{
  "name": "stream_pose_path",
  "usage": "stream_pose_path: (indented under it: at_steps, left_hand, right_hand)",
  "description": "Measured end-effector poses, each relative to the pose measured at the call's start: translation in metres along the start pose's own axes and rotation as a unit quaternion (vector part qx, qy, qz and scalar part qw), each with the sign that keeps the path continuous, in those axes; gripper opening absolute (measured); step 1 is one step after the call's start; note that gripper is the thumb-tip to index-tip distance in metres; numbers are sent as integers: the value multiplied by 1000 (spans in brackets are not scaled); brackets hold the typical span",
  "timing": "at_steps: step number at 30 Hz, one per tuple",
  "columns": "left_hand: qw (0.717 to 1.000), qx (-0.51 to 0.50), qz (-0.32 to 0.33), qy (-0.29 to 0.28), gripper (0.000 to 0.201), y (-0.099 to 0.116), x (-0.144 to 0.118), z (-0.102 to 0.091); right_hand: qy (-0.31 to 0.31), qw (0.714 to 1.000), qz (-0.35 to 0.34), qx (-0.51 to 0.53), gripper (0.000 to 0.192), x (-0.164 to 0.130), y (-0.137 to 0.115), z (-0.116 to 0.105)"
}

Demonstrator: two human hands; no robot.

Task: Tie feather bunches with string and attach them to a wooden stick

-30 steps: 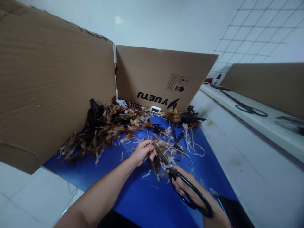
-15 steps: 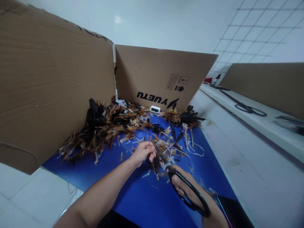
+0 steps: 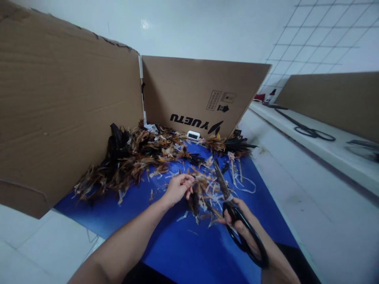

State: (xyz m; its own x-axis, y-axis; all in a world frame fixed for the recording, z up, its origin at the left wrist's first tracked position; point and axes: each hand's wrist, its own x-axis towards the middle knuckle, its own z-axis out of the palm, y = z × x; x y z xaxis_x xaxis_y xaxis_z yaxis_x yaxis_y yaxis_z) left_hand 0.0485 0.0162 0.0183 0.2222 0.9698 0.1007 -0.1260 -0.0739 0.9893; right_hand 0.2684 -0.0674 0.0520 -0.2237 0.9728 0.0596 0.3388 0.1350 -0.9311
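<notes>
My left hand is closed in a pinch over the middle of the blue table surface. What lies between its fingertips is too small to make out. Brown and pale loose feathers lie just beneath and beside those fingers. Large scissors with black handles are in my right hand, whose fingers wrap the handle loops. Their dark blades look closed and point up and away, to the right of my left hand, apart from it. White string curls on the table beyond the blades.
A long heap of brown and black feathers runs along cardboard panels at the left and back. A small white digital display stands at the back. Another pair of scissors lies on a white ledge at right.
My right hand has drawn the scissors away to the right from my left fingertips, and the blades now point more upright. My left hand has hardly moved and keeps its pinch.
</notes>
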Motion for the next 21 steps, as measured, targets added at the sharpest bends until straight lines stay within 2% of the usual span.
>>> stream_pose_path:
  at_steps: [3,5,8,10,13,17,21]
  left_hand:
    - [995,87,49,11,30,-1,-2,0]
    - [985,146,86,18,31,0,-4,0]
    - [962,229,144,33,28,-1,-8,1]
    - [945,269,180,45,24,-3,-10,3]
    - [927,305,218,31,20,-9,-14,6]
    - [904,345,251,-3,21,-15,-18,10]
    - [892,359,275,-11,22,-18,-20,10]
  right_hand:
    - [48,998,0,-30,67,5,9,-6]
    - [128,984,57,-111,64,7,14,-9]
    - [227,924,185,-245,60,10,16,-13]
    - [258,881,246,-311,62,12,16,-16]
    - [269,847,281,-362,65,12,20,-22]
    - [238,831,301,-403,68,11,28,-28]
    - [214,825,309,-423,71,10,32,-33]
